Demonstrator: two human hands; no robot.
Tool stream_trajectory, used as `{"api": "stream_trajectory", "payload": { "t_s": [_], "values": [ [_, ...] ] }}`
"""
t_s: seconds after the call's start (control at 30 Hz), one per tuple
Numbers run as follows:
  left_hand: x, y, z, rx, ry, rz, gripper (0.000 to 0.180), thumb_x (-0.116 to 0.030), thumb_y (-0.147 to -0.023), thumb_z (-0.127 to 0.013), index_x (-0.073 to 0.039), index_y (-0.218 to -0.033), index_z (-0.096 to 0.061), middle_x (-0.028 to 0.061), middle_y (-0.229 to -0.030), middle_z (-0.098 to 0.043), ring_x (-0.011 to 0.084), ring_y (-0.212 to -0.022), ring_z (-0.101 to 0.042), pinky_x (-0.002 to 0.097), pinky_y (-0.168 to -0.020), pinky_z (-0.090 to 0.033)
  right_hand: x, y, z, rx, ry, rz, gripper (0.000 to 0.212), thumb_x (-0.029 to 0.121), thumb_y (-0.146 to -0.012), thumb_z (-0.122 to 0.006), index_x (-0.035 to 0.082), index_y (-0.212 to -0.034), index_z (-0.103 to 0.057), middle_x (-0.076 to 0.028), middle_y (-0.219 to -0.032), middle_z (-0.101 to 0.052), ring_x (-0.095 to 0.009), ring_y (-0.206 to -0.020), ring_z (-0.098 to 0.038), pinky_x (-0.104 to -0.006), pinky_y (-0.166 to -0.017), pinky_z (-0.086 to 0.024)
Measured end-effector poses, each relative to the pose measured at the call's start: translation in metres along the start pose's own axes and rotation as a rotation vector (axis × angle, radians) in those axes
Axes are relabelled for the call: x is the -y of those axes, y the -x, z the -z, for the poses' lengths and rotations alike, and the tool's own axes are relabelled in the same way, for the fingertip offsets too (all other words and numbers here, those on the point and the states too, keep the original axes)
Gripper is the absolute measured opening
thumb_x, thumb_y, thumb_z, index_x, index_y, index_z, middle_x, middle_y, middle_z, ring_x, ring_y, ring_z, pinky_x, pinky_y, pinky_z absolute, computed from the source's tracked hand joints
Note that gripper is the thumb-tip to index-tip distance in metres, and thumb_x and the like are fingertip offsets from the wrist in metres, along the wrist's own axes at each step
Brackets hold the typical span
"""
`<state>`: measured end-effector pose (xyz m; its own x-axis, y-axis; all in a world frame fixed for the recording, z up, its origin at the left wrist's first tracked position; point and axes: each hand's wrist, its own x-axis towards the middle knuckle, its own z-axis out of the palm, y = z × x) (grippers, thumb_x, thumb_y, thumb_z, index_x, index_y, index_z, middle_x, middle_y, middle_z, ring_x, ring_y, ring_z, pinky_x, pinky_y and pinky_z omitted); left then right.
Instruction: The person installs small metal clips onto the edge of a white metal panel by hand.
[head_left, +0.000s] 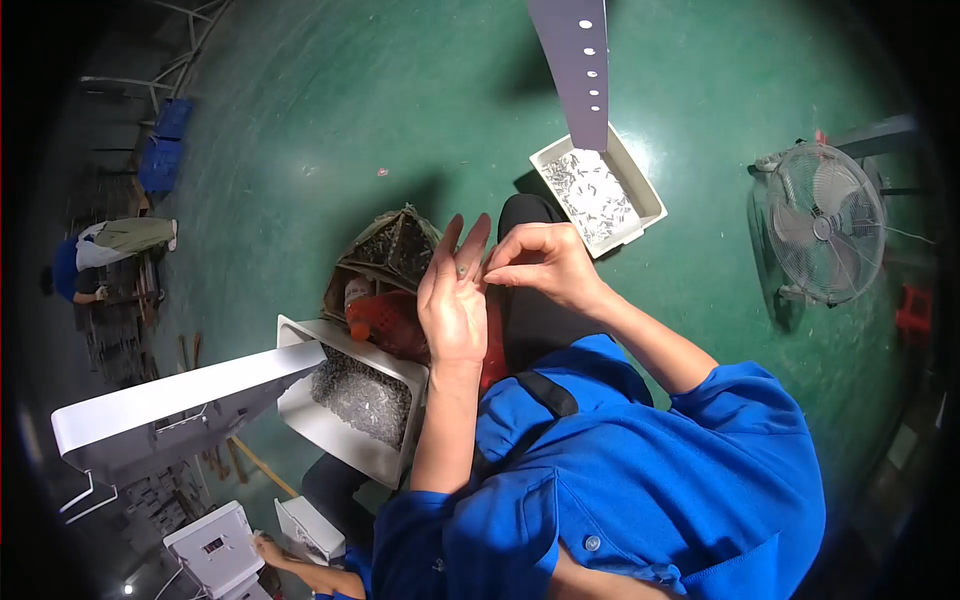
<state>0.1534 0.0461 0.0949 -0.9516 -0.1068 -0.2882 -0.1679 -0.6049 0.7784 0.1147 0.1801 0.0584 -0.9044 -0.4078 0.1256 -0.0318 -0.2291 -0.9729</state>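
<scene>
My left hand [455,310] is held palm up with its fingers stretched out. A tiny greenish piece [461,270] lies at the base of its fingers, too small to name. Close beside those fingers, my right hand [550,265] is closed in a pinch, thumb against forefinger; whatever it may hold is hidden. Below and left of my left hand stands a pale bin [300,415] of small grey metal pieces [365,400]. Ahead on the right, another pale bin [648,190] contains many small, bright, elongated pieces [590,190].
A worn carton [400,240] with dark contents and a red object [395,325] are partly behind my left hand. A grey perforated post [580,70] and a white panel [180,395] jut in. Right stands a fan [823,225]. Co-workers [75,265] [310,575] are left.
</scene>
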Motion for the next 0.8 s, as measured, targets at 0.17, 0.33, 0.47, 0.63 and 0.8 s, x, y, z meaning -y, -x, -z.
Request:
{"api": "stream_trajectory", "payload": {
  "t_s": [0.17,0.33,0.47,0.63,0.8],
  "values": [
    [0.019,-0.019,-0.022,0.02,-0.27,-0.083,0.049,-0.023,-0.099,-0.031,0.008,-0.136,-0.025,0.0278,-0.127,-0.046,0.0277,-0.116,-0.048,0.0366,-0.101,-0.034,-0.003,-0.005,0.008,-0.116,0.155,0.166,0.016,0.006,-0.075,-0.069,0.0,-0.09,-0.066,-0.007,-0.076,-0.065,-0.01,-0.065,-0.061,-0.0242,-0.058,-0.049],
    [0.035,-0.03,-0.039,0.053,-0.421,0.063,0.053,-0.026,-0.099,-0.03,0.009,-0.138,-0.018,0.0267,-0.126,-0.048,0.024,-0.11,-0.053,0.0281,-0.087,-0.044,-0.014,-0.003,0.049,0.014,-0.5,-0.251,0.007,0.001,-0.079,-0.066,-0.005,-0.083,-0.065,-0.009,-0.076,-0.065,-0.012,-0.066,-0.061,-0.0243,-0.061,-0.051],
    [0.063,-0.045,-0.053,0.049,-0.359,0.057,0.055,-0.031,-0.099,-0.032,0.004,-0.14,-0.019,0.0249,-0.131,-0.044,0.0259,-0.114,-0.05,0.0288,-0.089,-0.043,-0.023,0.005,0.062,-0.095,-0.513,-0.239,0.009,0.003,-0.08,-0.066,-0.005,-0.08,-0.063,-0.01,-0.074,-0.064,-0.013,-0.068,-0.062,-0.0262,-0.065,-0.052],
    [0.088,-0.067,-0.088,0.242,-0.206,0.112,0.057,-0.037,-0.099,-0.024,0.0,-0.141,-0.016,0.0228,-0.14,-0.032,0.0275,-0.126,-0.038,0.0362,-0.104,-0.031,-0.011,0.012,0.086,-0.393,-0.371,-0.106,0.013,0.001,-0.079,-0.065,-0.002,-0.09,-0.059,-0.006,-0.08,-0.063,-0.009,-0.071,-0.06,-0.0238,-0.065,-0.051],
    [0.11,-0.112,-0.102,0.526,-0.595,-0.041,0.065,-0.031,-0.098,-0.037,0.0,-0.143,-0.002,0.0206,-0.141,-0.032,0.0243,-0.126,-0.037,0.034,-0.106,-0.026,-0.028,0.0,0.13,-0.465,0.056,0.0,0.019,0.002,-0.079,-0.064,-0.003,-0.097,-0.061,-0.005,-0.088,-0.064,-0.009,-0.081,-0.06,-0.0254,-0.074,-0.05]
  ]
}}
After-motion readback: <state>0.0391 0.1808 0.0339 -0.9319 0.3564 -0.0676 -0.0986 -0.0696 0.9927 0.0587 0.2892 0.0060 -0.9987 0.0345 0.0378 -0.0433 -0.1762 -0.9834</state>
